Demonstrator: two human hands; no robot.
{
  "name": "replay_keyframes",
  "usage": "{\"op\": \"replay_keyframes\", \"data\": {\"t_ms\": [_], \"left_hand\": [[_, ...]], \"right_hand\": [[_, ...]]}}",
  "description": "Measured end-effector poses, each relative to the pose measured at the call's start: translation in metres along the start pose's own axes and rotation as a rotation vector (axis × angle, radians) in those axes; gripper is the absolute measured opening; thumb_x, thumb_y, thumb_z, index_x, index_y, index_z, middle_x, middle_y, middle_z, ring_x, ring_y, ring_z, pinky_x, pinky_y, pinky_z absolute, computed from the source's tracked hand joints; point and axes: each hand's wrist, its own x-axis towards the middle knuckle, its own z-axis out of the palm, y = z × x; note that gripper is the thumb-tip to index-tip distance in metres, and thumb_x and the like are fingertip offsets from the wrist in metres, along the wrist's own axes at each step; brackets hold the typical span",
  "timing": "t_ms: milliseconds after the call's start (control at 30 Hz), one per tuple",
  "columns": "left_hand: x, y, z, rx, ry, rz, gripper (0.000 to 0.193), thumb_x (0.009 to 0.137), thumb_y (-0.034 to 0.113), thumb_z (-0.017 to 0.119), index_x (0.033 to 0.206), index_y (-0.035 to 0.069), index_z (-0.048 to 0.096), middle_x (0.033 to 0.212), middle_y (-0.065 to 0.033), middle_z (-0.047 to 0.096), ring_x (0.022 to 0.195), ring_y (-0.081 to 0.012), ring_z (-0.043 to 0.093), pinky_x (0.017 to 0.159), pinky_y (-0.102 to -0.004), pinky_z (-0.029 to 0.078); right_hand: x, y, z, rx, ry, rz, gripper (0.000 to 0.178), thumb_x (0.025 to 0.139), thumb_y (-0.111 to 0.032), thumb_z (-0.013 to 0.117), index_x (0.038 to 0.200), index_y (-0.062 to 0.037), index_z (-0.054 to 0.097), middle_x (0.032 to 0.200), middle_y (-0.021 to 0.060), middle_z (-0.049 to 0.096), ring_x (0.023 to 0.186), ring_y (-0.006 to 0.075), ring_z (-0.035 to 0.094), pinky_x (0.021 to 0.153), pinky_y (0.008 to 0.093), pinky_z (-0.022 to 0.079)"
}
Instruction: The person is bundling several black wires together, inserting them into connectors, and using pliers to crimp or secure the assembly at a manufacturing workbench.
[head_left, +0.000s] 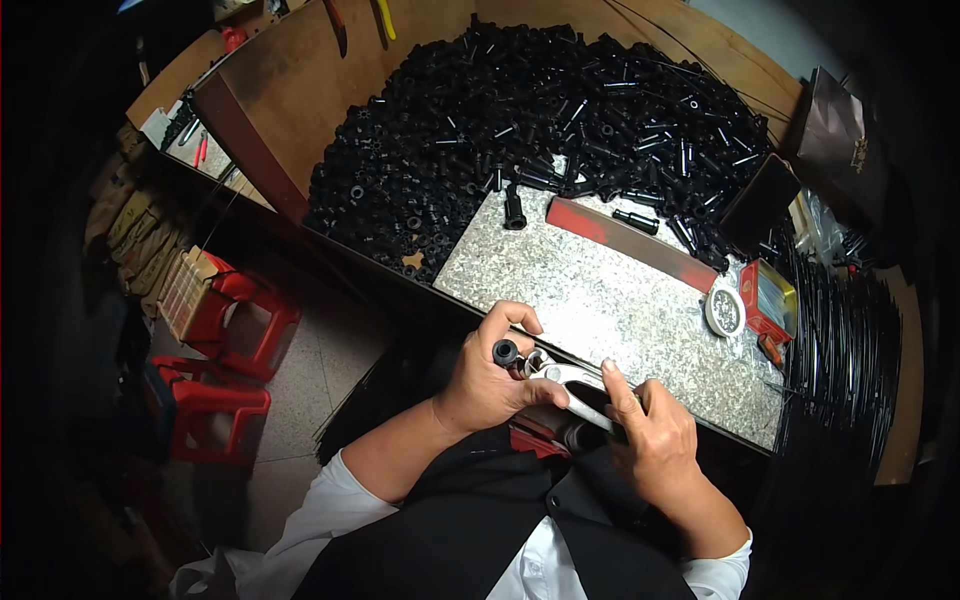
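My left hand (pixel 475 378) is closed around a black tubular part (pixel 506 352), its round, hollow end facing up beside the thumb and index finger. Silver metal pliers (pixel 578 378) have their jaws at this part, next to my left thumb. Around the handles of the pliers my right hand (pixel 657 437) is closed, with its index finger stretched along them. Both hands are just off the near edge of the speckled worktop (pixel 600 300). Whether the jaws grip the part or only touch it I cannot tell.
A large heap of black tubular parts (pixel 560 100) fills the back, against a wooden partition (pixel 290 90). A red-and-brown bar (pixel 630 243) crosses the worktop. To the right are a white bowl (pixel 725 311), a red tin (pixel 768 300) and bundled black rods (pixel 850 350). Red stools (pixel 215 405) stand left.
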Motion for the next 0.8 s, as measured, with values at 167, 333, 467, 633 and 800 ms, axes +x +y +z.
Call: {"op": "replay_keyframes", "data": {"t_ms": [167,333,467,633,800], "left_hand": [[-0.002,0.007,0.010,-0.182,0.042,-0.148,0.073,0.062,0.042,0.085,0.104,0.003,0.040,0.061,0.0064,0.050,0.060,0.0011,0.042,0.055,-0.0149,0.033],[-0.002,0.004,0.012,-0.109,0.019,-0.095,0.069,0.065,0.037,0.084,0.104,0.003,0.039,0.063,0.0031,0.056,0.061,0.0007,0.048,0.055,-0.0154,0.036],[-0.002,0.003,0.013,-0.090,0.004,-0.072,0.067,0.067,0.035,0.084,0.104,0.003,0.038,0.065,0.0011,0.060,0.062,-0.0001,0.050,0.056,-0.0159,0.037],[-0.003,0.002,0.015,-0.034,0.025,0.003,0.063,0.070,0.032,0.083,0.104,0.003,0.038,0.065,0.0033,0.054,0.062,0.0004,0.045,0.055,-0.0156,0.035],[-0.002,-0.002,0.012,0.022,0.002,0.063,0.055,0.076,0.026,0.081,0.100,0.003,0.037,0.065,-0.0021,0.055,0.061,-0.0025,0.051,0.053,-0.0184,0.040]], "right_hand": [[-0.001,0.009,0.000,-0.219,0.117,-0.095,0.074,0.062,-0.011,0.070,0.133,-0.0131,0.053,0.075,0.0089,0.042,0.066,0.0251,0.047,0.057,0.0360,0.038],[-0.001,0.011,-0.006,-0.304,0.131,-0.126,0.067,0.067,-0.014,0.066,0.133,-0.0141,0.053,0.075,0.0085,0.041,0.065,0.0242,0.046,0.057,0.0357,0.036],[-0.001,0.012,-0.010,-0.391,0.132,-0.160,0.061,0.072,-0.011,0.060,0.133,-0.0144,0.054,0.073,0.0075,0.039,0.064,0.0232,0.045,0.056,0.0344,0.036],[0.000,0.009,-0.019,-0.401,0.072,-0.171,0.064,0.069,-0.005,0.061,0.132,-0.0124,0.054,0.072,0.0080,0.040,0.061,0.0231,0.046,0.053,0.0348,0.038],[0.003,0.002,-0.029,-0.089,-0.147,-0.024,0.075,0.062,-0.001,0.066,0.135,-0.0099,0.050,0.071,0.0097,0.041,0.059,0.0254,0.050,0.051,0.0375,0.040]]}}
